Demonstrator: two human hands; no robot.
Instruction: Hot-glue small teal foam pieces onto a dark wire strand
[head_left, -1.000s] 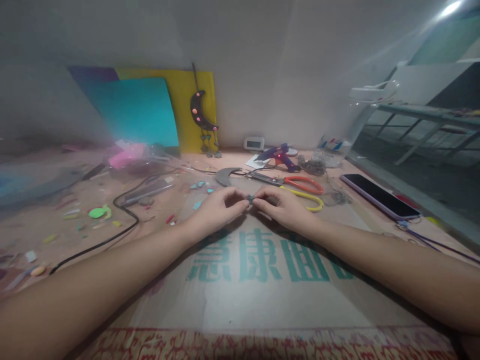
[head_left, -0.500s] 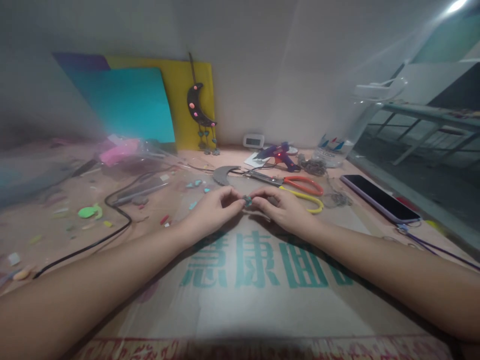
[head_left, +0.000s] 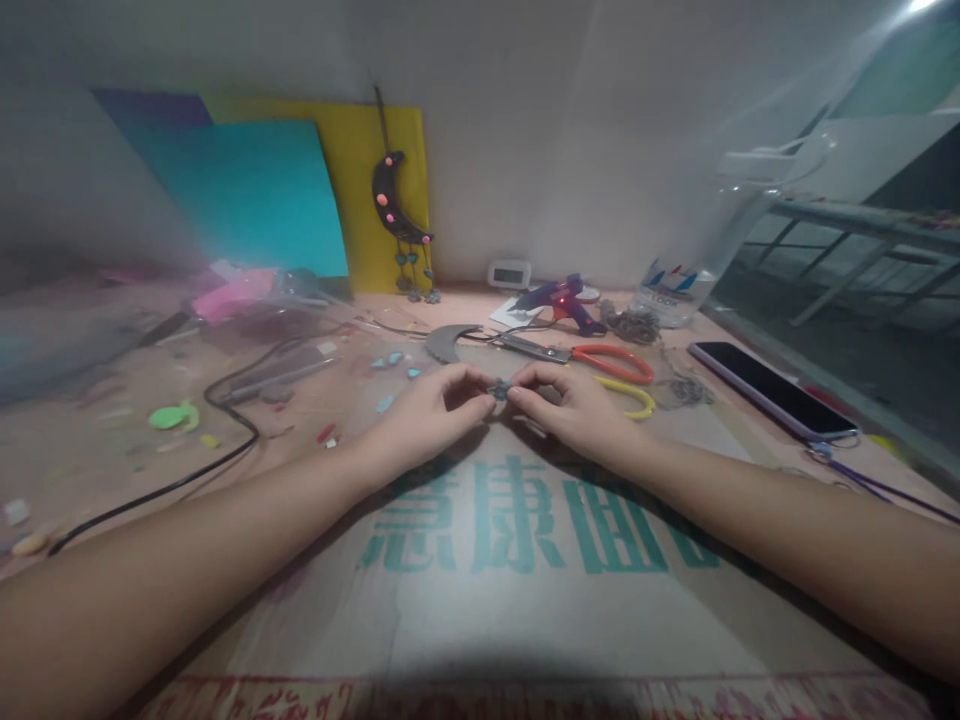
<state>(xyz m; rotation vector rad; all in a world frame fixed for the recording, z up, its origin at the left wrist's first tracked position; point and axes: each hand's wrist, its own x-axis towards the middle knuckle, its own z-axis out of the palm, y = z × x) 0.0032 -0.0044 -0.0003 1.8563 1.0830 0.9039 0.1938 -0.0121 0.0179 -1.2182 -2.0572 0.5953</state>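
Observation:
Between my fingertips is a small teal and grey piece [head_left: 500,389], too small to make out in detail. My left hand [head_left: 442,405] pinches its left side with thumb and index finger, and my right hand [head_left: 561,402] pinches the right side. Both hands are over a printed sheet [head_left: 487,620] with teal characters. Just behind them lie a grey crescent [head_left: 445,345] and scissors with orange and yellow handles [head_left: 611,362]. Small teal pieces [head_left: 384,403] are scattered left of my left hand.
At the back stand a glue gun [head_left: 562,300] with a red light, a small display [head_left: 509,274], a clear jug [head_left: 667,290] and a decorated dark moon [head_left: 390,200] against yellow card. A phone [head_left: 772,390] lies right; a black cable [head_left: 187,487] crosses the left.
The view has shifted slightly. Both hands still pinch the small piece, which shows a little more between the fingertips.

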